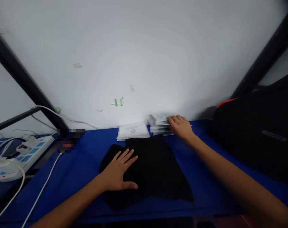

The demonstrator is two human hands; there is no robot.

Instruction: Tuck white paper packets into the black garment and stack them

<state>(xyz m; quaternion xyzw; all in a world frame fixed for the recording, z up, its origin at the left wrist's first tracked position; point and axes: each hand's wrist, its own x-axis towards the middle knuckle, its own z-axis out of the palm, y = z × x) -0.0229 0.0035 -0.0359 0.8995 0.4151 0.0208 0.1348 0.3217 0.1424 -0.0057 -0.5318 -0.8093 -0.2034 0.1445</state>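
Note:
A folded black cloth (155, 167), perhaps a garment, lies on the blue tabletop (87, 171). My left hand (119, 171) rests flat on its left part, fingers spread. Farther back, near the wall, my right hand (180, 126) has its fingers closed on the right edge of a stack of white packets (159, 120). The upper packets tilt apart from the lower ones and look slightly blurred; my thumb is hidden. Just left of that stack, more flat white packets (134, 130) with a small round mark lie behind the cloth.
A white power strip (31, 155) with cables sits at the left. A white cable (44, 186) runs across the table to a dark, pixelated object (71, 139). A large black bag (258, 133) fills the right side. Black metal posts (265, 53) flank the white wall (144, 57).

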